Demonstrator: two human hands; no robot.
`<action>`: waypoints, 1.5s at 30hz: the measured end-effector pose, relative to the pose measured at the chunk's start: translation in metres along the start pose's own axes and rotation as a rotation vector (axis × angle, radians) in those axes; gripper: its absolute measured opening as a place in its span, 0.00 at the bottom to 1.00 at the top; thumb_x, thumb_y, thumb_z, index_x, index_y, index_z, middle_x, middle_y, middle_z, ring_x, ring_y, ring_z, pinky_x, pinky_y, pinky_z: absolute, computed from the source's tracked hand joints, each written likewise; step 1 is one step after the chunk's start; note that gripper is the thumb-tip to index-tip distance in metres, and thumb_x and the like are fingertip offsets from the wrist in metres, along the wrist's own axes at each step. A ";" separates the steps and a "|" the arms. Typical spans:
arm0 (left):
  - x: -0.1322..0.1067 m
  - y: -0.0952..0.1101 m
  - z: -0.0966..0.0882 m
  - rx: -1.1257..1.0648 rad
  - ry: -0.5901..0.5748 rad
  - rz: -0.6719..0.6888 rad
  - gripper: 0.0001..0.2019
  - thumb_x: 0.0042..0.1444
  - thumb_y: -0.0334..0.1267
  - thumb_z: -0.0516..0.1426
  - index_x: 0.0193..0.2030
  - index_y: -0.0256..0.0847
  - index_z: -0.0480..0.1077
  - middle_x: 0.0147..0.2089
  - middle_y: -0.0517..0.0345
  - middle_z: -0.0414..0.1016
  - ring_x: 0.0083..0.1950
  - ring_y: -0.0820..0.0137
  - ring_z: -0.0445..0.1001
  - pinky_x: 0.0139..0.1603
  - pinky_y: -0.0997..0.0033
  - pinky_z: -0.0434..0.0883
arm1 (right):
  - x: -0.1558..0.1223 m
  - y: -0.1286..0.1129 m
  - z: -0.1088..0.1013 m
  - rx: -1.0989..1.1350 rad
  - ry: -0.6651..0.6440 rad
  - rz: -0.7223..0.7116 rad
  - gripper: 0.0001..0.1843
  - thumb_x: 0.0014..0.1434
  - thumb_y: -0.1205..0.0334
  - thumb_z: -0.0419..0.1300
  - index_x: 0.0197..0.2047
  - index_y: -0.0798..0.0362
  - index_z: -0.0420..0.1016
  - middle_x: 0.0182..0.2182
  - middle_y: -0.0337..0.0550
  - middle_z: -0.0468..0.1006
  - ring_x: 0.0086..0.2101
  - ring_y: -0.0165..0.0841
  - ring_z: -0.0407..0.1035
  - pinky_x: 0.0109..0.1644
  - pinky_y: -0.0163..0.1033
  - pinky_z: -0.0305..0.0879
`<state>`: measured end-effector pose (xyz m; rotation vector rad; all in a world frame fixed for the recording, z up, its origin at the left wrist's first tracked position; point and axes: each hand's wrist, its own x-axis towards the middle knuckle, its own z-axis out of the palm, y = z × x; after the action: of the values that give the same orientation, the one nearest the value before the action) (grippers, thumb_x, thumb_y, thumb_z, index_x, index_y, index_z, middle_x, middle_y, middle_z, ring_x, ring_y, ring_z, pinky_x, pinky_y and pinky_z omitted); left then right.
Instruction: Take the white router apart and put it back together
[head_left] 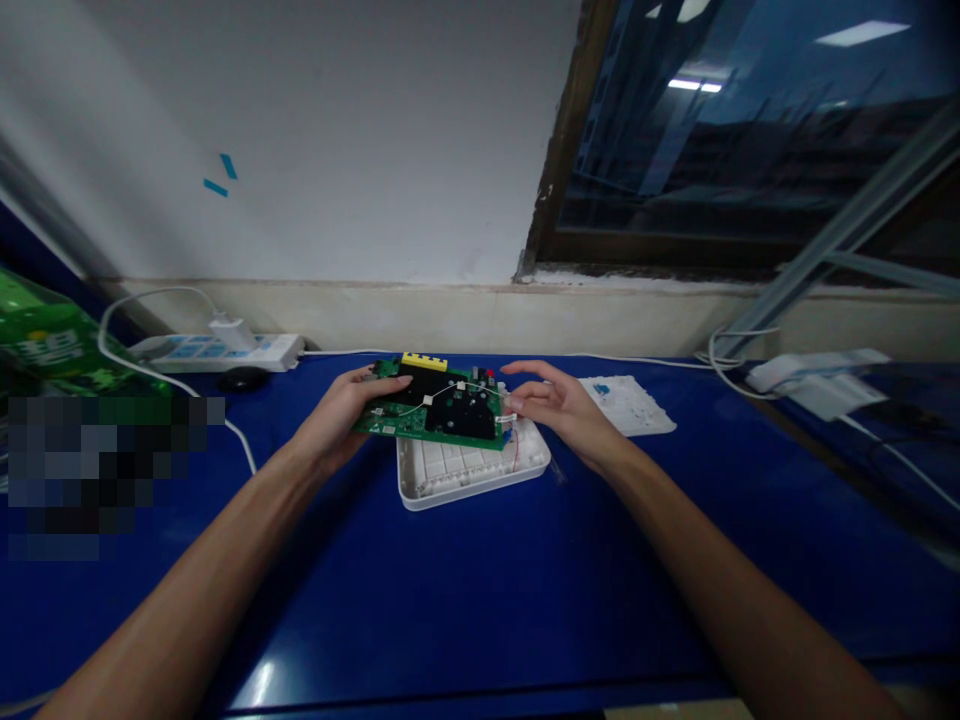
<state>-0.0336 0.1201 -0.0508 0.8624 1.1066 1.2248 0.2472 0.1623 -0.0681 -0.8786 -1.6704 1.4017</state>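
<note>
My left hand [346, 408] grips the left end of a green circuit board [409, 425], thumb on top and fingers beneath. The board has black areas and a yellow part at its far edge, and a thin white wire [484, 388] lies across it. At the board's right end, my right hand [551, 405] has thumb and fingertips pinched together at the white wire. Below the board sits a white plastic housing [472, 478], open side up and partly covered by the board. A thin red wire hangs down into it.
A white plastic cover [634, 408] lies to the right on the blue table [450, 610]. At the back left are a power strip [277, 352] with a plugged-in charger and a black object [242, 379]. A green bottle [52, 325] stands left; white cables run along the wall.
</note>
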 end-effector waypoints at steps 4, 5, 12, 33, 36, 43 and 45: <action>-0.001 0.002 0.001 -0.004 0.020 -0.006 0.09 0.47 0.34 0.70 0.35 0.36 0.79 0.34 0.51 0.83 0.32 0.66 0.80 0.33 0.71 0.75 | 0.002 0.003 -0.002 0.014 0.046 0.020 0.25 0.51 0.58 0.72 0.52 0.45 0.73 0.35 0.41 0.81 0.39 0.38 0.77 0.47 0.46 0.73; -0.001 0.002 0.002 -0.005 0.019 -0.008 0.09 0.47 0.33 0.69 0.35 0.36 0.79 0.35 0.51 0.83 0.33 0.65 0.80 0.33 0.70 0.76 | 0.002 0.004 -0.002 0.019 0.057 0.025 0.25 0.51 0.59 0.72 0.52 0.45 0.74 0.35 0.40 0.81 0.38 0.37 0.76 0.46 0.46 0.73; -0.001 0.002 0.000 0.013 0.008 0.024 0.15 0.46 0.35 0.71 0.41 0.36 0.79 0.37 0.50 0.83 0.33 0.66 0.80 0.33 0.72 0.76 | 0.001 0.000 0.004 0.045 0.068 0.023 0.23 0.49 0.59 0.73 0.49 0.47 0.75 0.32 0.38 0.79 0.31 0.33 0.75 0.41 0.44 0.75; -0.007 0.001 0.003 0.111 0.020 0.181 0.20 0.43 0.40 0.73 0.41 0.36 0.76 0.39 0.51 0.82 0.35 0.66 0.80 0.36 0.72 0.76 | -0.003 -0.003 -0.001 0.273 0.061 0.109 0.24 0.48 0.65 0.73 0.49 0.47 0.76 0.37 0.41 0.78 0.41 0.35 0.76 0.55 0.49 0.74; -0.006 0.000 0.002 0.119 0.021 0.173 0.19 0.44 0.40 0.73 0.41 0.37 0.76 0.39 0.51 0.82 0.36 0.65 0.80 0.37 0.72 0.75 | -0.002 -0.002 -0.001 0.201 0.031 0.066 0.24 0.49 0.66 0.72 0.50 0.48 0.76 0.35 0.40 0.77 0.39 0.35 0.75 0.55 0.49 0.74; -0.006 0.000 0.002 0.124 0.040 0.173 0.19 0.43 0.40 0.73 0.41 0.37 0.76 0.37 0.53 0.82 0.35 0.65 0.80 0.37 0.71 0.75 | 0.002 0.007 0.003 -0.071 0.079 -0.072 0.21 0.50 0.65 0.71 0.47 0.50 0.75 0.33 0.40 0.78 0.33 0.32 0.74 0.43 0.43 0.73; -0.005 0.000 0.002 0.124 0.043 0.176 0.18 0.43 0.39 0.73 0.41 0.37 0.77 0.39 0.52 0.82 0.35 0.66 0.80 0.37 0.71 0.74 | 0.003 0.007 0.004 -0.061 0.105 -0.086 0.20 0.49 0.64 0.72 0.46 0.50 0.75 0.33 0.40 0.78 0.33 0.32 0.74 0.43 0.44 0.73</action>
<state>-0.0312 0.1148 -0.0496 1.0504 1.1696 1.3349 0.2424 0.1636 -0.0750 -0.8882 -1.6588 1.2321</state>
